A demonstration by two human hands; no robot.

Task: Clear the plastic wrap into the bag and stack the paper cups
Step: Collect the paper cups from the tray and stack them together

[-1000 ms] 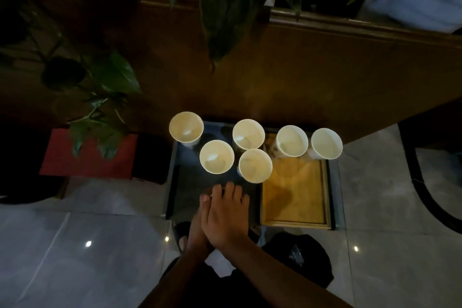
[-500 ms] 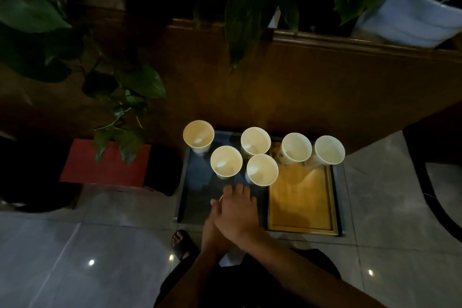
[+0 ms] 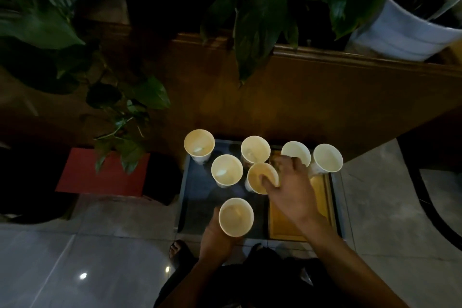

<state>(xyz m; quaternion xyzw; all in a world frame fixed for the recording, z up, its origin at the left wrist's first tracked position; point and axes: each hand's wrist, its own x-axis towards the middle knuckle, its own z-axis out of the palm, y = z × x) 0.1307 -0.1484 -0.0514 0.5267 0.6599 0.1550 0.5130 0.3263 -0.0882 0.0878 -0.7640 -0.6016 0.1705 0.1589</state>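
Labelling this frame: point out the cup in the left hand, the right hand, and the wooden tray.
cup in left hand (image 3: 236, 216), head view, inner wall
right hand (image 3: 291, 189), head view, back of hand
wooden tray (image 3: 282, 229), head view, bare floor

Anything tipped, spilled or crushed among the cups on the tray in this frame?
Nothing stands out. The paper cups on the dark tray stand upright and open, with no spill visible in the dim light. The left hand holds one cup upright; the right hand grips the rim of the front cup.
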